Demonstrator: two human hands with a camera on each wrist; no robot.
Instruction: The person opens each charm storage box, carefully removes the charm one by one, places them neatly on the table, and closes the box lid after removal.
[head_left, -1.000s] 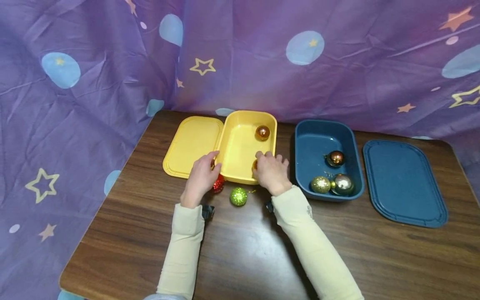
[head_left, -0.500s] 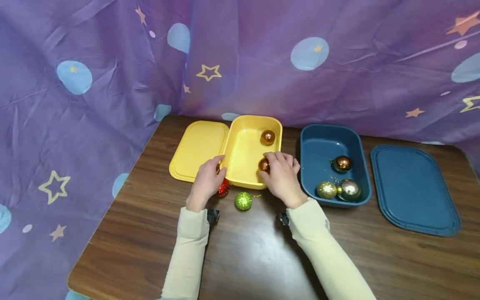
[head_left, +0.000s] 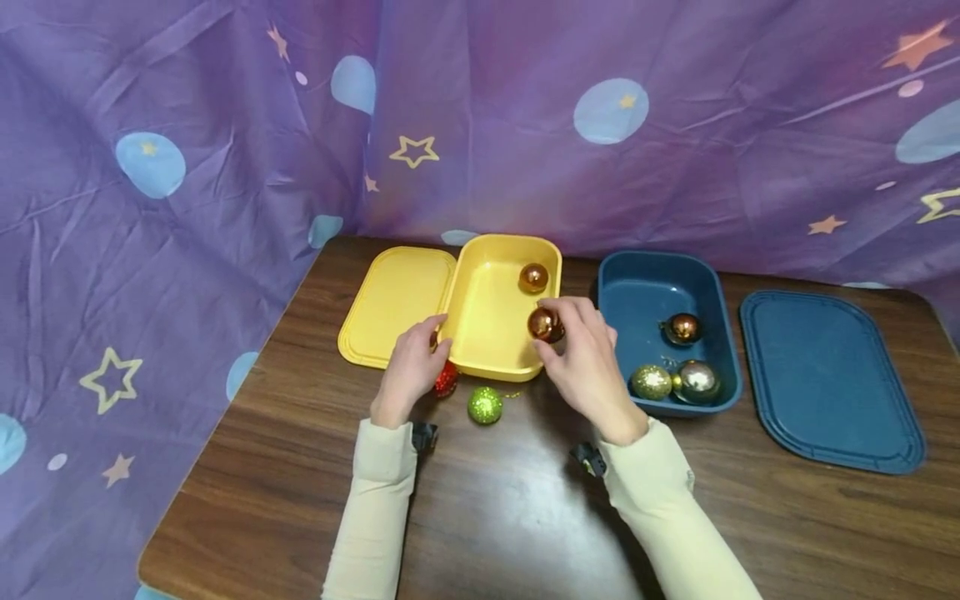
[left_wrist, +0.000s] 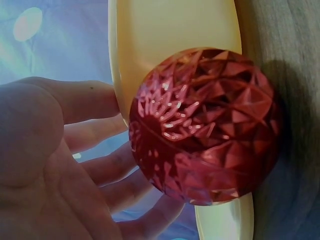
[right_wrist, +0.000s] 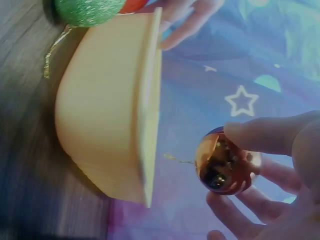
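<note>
In the head view, my right hand point(head_left: 592, 358) pinches a shiny copper Christmas bauble point(head_left: 545, 324) over the right rim of the yellow box point(head_left: 495, 367). The right wrist view shows this bauble point(right_wrist: 225, 162) between thumb and fingers, its gold loop sticking out. Loosely extended fingers of my left hand point(head_left: 410, 367) rest at the box's front left rim. A red bauble point(left_wrist: 205, 127) lies below that hand, partly hidden in the head view. On the table beside it is a green glitter bauble point(head_left: 485, 406). Another copper bauble point(head_left: 533, 277) sits inside the yellow box.
Left of the yellow box lies its flat yellow lid point(head_left: 397, 304). The blue box point(head_left: 637, 292) on the right holds a brown bauble point(head_left: 683, 328), a gold glitter bauble point(head_left: 652, 382) and a silver one point(head_left: 697, 382). Farther right lies a blue lid point(head_left: 832, 379).
My right hand has taken hold of the copper bauble inside the yellow box, raised it and moved it right to the rim. My left hand stays by the box's left rim.
</note>
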